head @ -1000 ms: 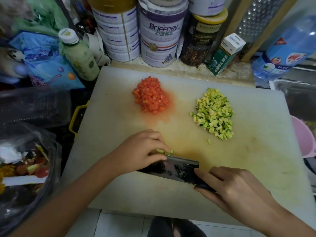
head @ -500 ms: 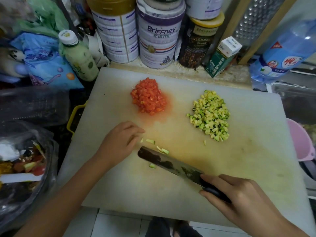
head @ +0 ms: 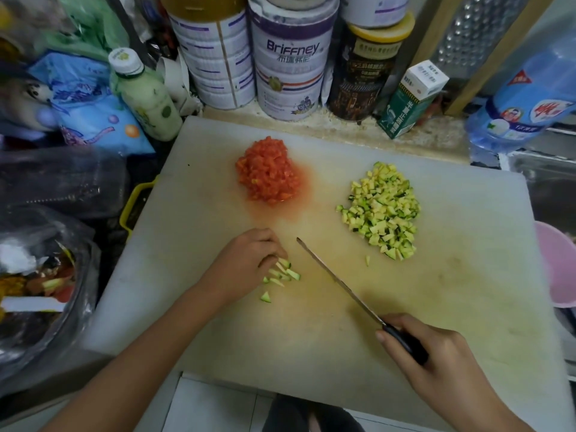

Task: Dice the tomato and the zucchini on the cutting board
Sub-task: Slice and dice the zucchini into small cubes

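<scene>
On the white cutting board [head: 467,291] lie a heap of diced red tomato [head: 266,171] at the back centre and a heap of diced zucchini [head: 385,210] to its right. A few loose zucchini pieces [head: 282,274] lie near the front left. My left hand [head: 246,266] rests beside them, its curled fingertips touching the pieces. My right hand [head: 436,353] grips the black handle of a knife [head: 339,283]. The blade stands on edge, pointing away to the left, just right of the loose pieces.
Tall tins [head: 290,57], a dark jar [head: 367,73], a green carton [head: 411,101] and a pale bottle [head: 146,95] line the board's far edge. A large water bottle [head: 523,110] stands at the right, a pink bowl [head: 558,263] beside the board, a bag of scraps [head: 37,282] at the left.
The knife has turned from lying flat to standing on edge and swung right of the loose pieces. My left hand has come down onto the scattered zucchini pieces.
</scene>
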Demonstrator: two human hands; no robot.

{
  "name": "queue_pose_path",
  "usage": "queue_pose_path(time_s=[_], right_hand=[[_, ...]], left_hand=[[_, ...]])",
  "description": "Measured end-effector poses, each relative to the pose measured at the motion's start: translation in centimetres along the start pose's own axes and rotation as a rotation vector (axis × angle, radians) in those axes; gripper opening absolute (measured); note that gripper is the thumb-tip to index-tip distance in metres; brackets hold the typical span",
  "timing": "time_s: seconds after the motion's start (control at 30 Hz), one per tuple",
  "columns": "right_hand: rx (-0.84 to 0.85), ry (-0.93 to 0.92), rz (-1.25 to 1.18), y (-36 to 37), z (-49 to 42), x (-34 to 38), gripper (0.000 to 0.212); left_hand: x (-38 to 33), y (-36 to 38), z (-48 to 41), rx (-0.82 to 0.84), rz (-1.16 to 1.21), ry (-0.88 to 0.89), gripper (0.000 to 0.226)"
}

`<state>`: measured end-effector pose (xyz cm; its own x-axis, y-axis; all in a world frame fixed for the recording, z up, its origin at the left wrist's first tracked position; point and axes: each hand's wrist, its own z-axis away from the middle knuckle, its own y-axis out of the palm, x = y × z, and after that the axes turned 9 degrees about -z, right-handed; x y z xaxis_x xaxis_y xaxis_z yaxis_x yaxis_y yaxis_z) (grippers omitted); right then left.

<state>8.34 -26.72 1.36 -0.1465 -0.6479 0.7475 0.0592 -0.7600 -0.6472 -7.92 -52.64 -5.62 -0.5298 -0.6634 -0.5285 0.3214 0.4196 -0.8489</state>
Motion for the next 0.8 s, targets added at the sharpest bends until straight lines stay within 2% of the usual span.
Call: queue_pose_path(time_s=[0.2,0.37,0.43,0.53,0.6,0.67,0.8], right_hand=[[0.027,0.028,-0.122,0.4,-0.5,-1.5,0.024],[0.077,0.037,-0.214,0.7,-1.1,-2.1,0.03],[0.093,0.041,-0.237,0.9,-0.9,-2.0,0.035],[0.103,0.103,-0.3,1.8,-0.2,-1.4,0.03],[0.092,0.163,-0.34,2.7,0.4,-0.7,0.019],[0.072,0.248,-0.386,3.6,0.8,0.1,0.005],[-0.05,0.328,-0.44,5.4,0.8,2.4,0.012]], left_hand=[[-1.7,-0.5,0.5,0.096,-0.026,0.004,0.024],[-2.3,-1.7,1.8,0.073,-0.049,-0.073,0.041],[-1.8,-2.3,3.0,0.129,-0.085,-0.097,0.049],[-0.8,-2.2,4.4,0.22,-0.176,-0.065,0.062],[-0.4,-1.9,4.5,0.221,-0.189,-0.038,0.063],[-0.4,-1.5,4.1,0.197,-0.143,-0.002,0.06],[-0.6,-0.7,3.4,0.153,0.088,0.001,0.05]])
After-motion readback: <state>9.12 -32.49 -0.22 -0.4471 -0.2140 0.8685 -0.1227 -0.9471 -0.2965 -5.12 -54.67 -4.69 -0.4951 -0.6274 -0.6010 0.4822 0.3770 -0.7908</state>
